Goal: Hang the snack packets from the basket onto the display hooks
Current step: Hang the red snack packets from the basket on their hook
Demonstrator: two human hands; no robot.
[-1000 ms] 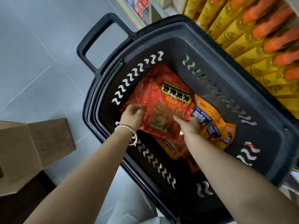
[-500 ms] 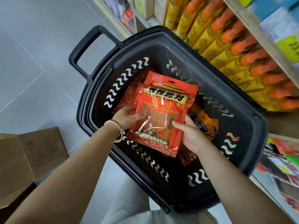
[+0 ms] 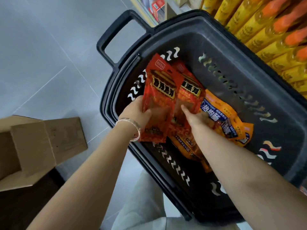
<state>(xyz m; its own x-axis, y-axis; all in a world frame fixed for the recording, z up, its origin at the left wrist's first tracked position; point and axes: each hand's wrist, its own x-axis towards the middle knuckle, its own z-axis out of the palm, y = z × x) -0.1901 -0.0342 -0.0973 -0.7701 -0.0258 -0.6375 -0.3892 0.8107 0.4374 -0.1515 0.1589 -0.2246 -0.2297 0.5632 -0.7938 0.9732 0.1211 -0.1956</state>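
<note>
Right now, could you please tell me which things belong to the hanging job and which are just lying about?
Job: black plastic basket, red snack packet gripped by left hand, second red packet at right hand, orange packets.
Lying about: brown cardboard box, yellow orange-capped bottles.

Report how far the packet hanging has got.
Done: nothing shows as hung; no display hooks are in view. In hand: the left hand grips a red packet raised over the basket; the right hand touches a second red packet, grip unclear. Left: that one and the orange packets lying in the basket.
</note>
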